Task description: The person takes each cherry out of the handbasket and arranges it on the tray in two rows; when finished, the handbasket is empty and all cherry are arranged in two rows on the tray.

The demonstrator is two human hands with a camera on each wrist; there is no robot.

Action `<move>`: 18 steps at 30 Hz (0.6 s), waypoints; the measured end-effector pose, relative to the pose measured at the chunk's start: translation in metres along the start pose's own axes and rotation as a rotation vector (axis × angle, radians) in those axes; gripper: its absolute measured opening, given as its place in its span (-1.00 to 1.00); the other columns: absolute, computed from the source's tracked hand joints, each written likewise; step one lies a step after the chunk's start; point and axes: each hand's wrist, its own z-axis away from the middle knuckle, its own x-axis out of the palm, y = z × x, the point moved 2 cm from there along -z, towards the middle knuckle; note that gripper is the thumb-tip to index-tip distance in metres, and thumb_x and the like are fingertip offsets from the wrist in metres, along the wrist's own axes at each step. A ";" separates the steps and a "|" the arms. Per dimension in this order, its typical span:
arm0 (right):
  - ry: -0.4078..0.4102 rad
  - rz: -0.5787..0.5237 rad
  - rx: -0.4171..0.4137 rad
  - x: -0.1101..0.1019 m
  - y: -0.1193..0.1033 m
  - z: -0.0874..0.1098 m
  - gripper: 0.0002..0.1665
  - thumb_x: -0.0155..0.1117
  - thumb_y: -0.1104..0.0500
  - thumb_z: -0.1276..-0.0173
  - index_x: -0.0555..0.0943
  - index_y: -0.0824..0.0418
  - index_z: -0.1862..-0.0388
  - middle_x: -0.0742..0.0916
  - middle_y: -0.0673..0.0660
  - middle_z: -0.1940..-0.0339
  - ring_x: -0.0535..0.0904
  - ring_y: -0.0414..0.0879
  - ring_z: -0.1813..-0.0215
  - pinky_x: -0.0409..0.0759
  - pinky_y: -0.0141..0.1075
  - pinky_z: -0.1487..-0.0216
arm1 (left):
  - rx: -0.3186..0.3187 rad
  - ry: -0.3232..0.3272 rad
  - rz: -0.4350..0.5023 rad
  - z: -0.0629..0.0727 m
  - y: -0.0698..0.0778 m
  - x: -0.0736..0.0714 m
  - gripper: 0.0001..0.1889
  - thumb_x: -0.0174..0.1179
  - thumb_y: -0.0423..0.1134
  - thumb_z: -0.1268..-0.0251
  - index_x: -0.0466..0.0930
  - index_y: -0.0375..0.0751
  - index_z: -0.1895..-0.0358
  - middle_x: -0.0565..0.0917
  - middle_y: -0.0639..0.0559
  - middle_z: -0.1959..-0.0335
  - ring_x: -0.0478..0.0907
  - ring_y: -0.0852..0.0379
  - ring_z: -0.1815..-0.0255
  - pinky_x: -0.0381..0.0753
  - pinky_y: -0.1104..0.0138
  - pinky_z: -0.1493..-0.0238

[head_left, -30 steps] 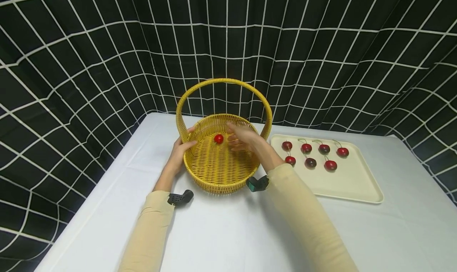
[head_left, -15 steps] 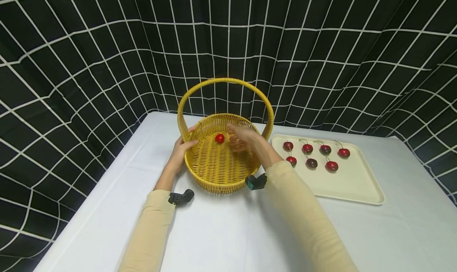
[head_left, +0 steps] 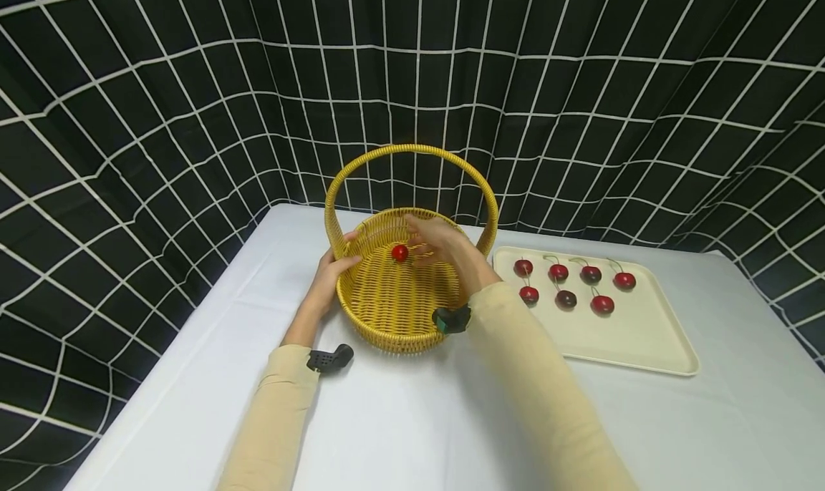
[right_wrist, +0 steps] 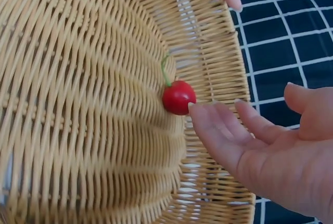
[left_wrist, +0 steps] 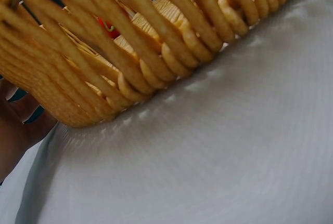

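A yellow wicker basket [head_left: 399, 305] with a tall arched handle stands on the white-covered table. My left hand [head_left: 325, 276] grips its left rim, thumb over the edge and fingers round the outside; the left wrist view shows part of that hand at the woven wall. One red cherry [head_left: 399, 253] lies inside toward the back. My right hand [head_left: 443, 242] reaches over the basket's right side, fingers loosely extended. In the right wrist view, a fingertip is right at the cherry [right_wrist: 178, 97], its green stem pointing away from the hand, and nothing is held.
Right of the basket, a cream tray [head_left: 631, 337] bears several red and dark cherries with stems in two rows. A black curtain [head_left: 445, 69] with white grid lines encloses the back and sides of the table.
My right wrist has shifted slightly left and forward over the basket. The left hand keeps its grip on the rim, and the cherry stays in the same spot. The head view has shifted slightly.
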 end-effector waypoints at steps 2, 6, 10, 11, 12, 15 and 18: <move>0.007 -0.010 0.005 0.000 0.004 -0.009 -0.31 -0.11 -0.11 -0.52 0.21 0.29 -0.45 0.36 0.35 -0.35 0.35 0.21 -0.29 0.44 0.00 -0.18 | -0.004 -0.005 -0.002 0.005 0.008 0.002 -0.44 -0.04 -0.41 -0.36 0.17 -0.24 -0.43 0.15 -0.11 -0.46 0.08 -0.04 -0.43 -0.04 0.16 -0.41; 0.049 -0.044 0.025 0.001 0.008 -0.016 -0.33 -0.11 -0.10 -0.52 0.22 0.24 -0.45 0.36 0.31 -0.36 0.37 0.19 -0.28 0.47 -0.03 -0.15 | -0.013 -0.010 -0.020 0.013 0.023 0.007 -0.43 -0.06 -0.43 -0.35 0.14 -0.29 -0.43 0.13 -0.16 -0.46 0.06 -0.08 -0.44 -0.04 0.14 -0.41; 0.089 -0.102 0.056 0.003 0.011 -0.013 -0.33 -0.12 -0.10 -0.52 0.22 0.24 -0.46 0.35 0.33 -0.36 0.36 0.19 -0.27 0.46 -0.03 -0.17 | -0.016 -0.007 -0.031 0.011 0.019 0.004 -0.44 -0.06 -0.43 -0.36 0.15 -0.28 -0.43 0.14 -0.15 -0.46 0.06 -0.06 -0.44 -0.04 0.14 -0.41; 0.097 -0.120 0.065 0.003 0.012 -0.013 -0.33 -0.11 -0.11 -0.52 0.22 0.23 -0.46 0.35 0.33 -0.36 0.36 0.19 -0.26 0.45 -0.03 -0.18 | -0.015 -0.007 -0.028 0.008 0.016 0.003 -0.43 -0.05 -0.43 -0.36 0.15 -0.27 -0.43 0.14 -0.14 -0.46 0.06 -0.05 -0.44 -0.04 0.14 -0.41; 0.101 -0.135 0.071 0.003 0.013 -0.013 -0.32 -0.12 -0.11 -0.52 0.22 0.24 -0.46 0.34 0.33 -0.36 0.36 0.18 -0.25 0.44 -0.03 -0.18 | -0.012 -0.008 -0.025 0.006 0.013 0.002 -0.43 -0.05 -0.42 -0.36 0.15 -0.26 -0.44 0.14 -0.13 -0.46 0.06 -0.05 -0.44 -0.05 0.14 -0.41; 0.122 -0.186 0.086 0.003 0.016 -0.015 -0.32 -0.13 -0.11 -0.52 0.23 0.25 -0.45 0.34 0.33 -0.35 0.37 0.15 -0.21 0.42 -0.05 -0.20 | -0.001 -0.007 -0.019 0.000 0.002 -0.002 -0.43 -0.03 -0.40 -0.36 0.17 -0.21 -0.44 0.14 -0.09 -0.46 0.05 -0.02 -0.44 -0.07 0.14 -0.41; 0.130 -0.208 0.091 0.003 0.018 -0.017 -0.33 -0.11 -0.10 -0.52 0.23 0.27 -0.44 0.36 0.34 -0.32 0.39 0.16 -0.20 0.44 -0.05 -0.19 | 0.013 0.002 -0.022 -0.004 -0.005 -0.004 -0.44 -0.02 -0.37 -0.37 0.20 -0.16 -0.43 0.16 -0.06 -0.46 0.06 0.00 -0.44 -0.08 0.14 -0.41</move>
